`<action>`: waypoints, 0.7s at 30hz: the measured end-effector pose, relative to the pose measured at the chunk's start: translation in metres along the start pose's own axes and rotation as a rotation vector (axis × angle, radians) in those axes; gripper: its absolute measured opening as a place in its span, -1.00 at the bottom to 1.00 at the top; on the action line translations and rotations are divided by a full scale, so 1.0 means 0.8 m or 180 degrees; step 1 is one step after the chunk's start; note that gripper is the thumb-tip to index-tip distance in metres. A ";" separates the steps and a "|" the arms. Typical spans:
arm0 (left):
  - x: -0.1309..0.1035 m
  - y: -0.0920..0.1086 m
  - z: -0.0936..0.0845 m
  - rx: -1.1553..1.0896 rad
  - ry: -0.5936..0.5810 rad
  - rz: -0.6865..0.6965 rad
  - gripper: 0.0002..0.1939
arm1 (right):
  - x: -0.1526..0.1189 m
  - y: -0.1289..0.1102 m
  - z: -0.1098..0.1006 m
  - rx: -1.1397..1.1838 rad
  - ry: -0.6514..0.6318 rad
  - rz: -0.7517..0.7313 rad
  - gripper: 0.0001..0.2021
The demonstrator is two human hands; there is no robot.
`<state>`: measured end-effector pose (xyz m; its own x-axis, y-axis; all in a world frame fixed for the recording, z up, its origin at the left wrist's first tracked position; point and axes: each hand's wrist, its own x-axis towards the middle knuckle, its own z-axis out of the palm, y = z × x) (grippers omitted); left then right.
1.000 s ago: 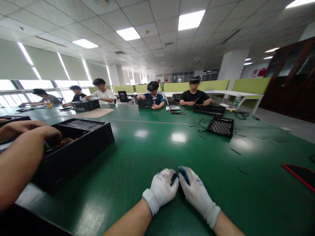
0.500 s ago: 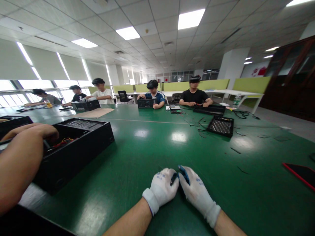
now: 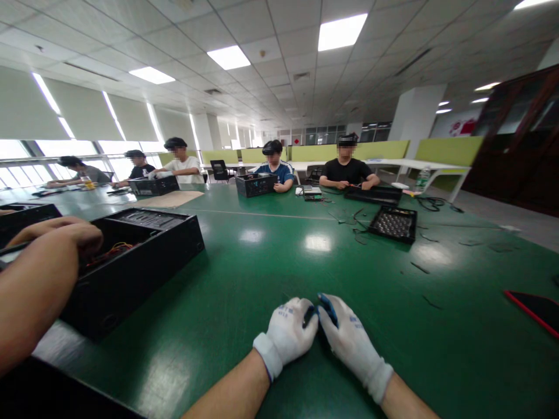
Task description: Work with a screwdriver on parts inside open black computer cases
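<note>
Both my hands wear white knit gloves with blue palms and rest close together on the green table [image 3: 244, 256]. My left hand [image 3: 292, 329] has its fingers curled inward; a dark patch shows between thumb and forefinger, and I cannot make out whether it is an object or glove coating. My right hand [image 3: 347, 331] is loosely bent, thumb apart from the forefinger, with blue glove palm visible in the gap and nothing seen in it. The two thumbs nearly touch. The undersides of both hands are hidden.
At left, another person's bare arm [image 3: 39, 285] reaches into a black computer case [image 3: 148, 273] with coloured wires. Across the table, people work at cases. A black perforated tray [image 3: 393, 224], cables [image 3: 432, 203] and a red-edged black item [image 3: 533, 311] lie on the right.
My hands have stayed in place. Across the table, the person in blue has tilted and turned a black case slightly to the left. The view has shifted a little.
</note>
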<state>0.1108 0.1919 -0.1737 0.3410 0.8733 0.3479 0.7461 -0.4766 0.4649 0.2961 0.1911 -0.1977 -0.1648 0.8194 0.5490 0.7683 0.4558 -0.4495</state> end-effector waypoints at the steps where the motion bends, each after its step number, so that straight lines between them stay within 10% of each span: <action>1: 0.000 0.000 -0.001 0.0010 -0.0003 -0.0009 -0.71 | 0.000 0.001 0.001 -0.0031 0.0013 -0.0069 -0.65; 21: -0.002 0.001 -0.004 0.0002 -0.0048 -0.0031 -0.68 | 0.005 -0.007 -0.004 0.0123 -0.0077 0.0233 -0.59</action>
<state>0.1089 0.1897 -0.1713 0.3423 0.8793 0.3311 0.7498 -0.4680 0.4678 0.2933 0.1905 -0.1910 -0.1244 0.8589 0.4969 0.7545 0.4071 -0.5148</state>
